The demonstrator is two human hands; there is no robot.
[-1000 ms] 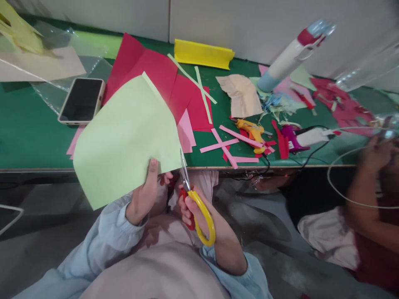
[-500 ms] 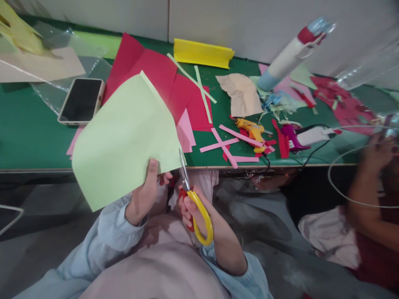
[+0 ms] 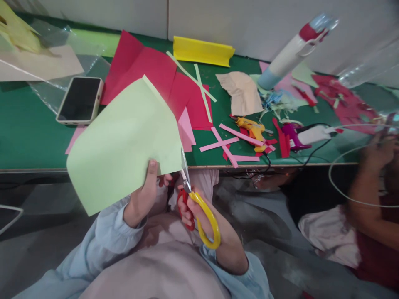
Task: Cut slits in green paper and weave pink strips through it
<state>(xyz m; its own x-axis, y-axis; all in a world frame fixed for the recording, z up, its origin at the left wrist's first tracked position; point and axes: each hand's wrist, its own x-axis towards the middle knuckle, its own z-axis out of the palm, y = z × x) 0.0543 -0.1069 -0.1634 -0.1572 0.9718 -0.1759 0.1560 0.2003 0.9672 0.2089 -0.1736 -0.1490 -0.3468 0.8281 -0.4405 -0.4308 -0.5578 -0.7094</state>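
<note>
A large light green sheet of paper is pinched at its lower edge by my left hand, thumb on top and fingers beneath. My right hand grips scissors with one yellow and one red handle. The blades are parted and stand at the sheet's lower right corner. Along the sheet's upper right edge runs a narrow pale band. Two light green strips lie crossed on red paper beyond the sheet. Several pink strips lie on the green table.
A phone lies left of the sheet. Right of the strips are a yellow glue gun, a purple-and-white tool with cords, and a tilted bottle. Another person's arm is at the far right.
The scissors' handles have spread and the blades have opened wider at the paper's corner. The sheet has tilted slightly, its left side coming down and to the left.
</note>
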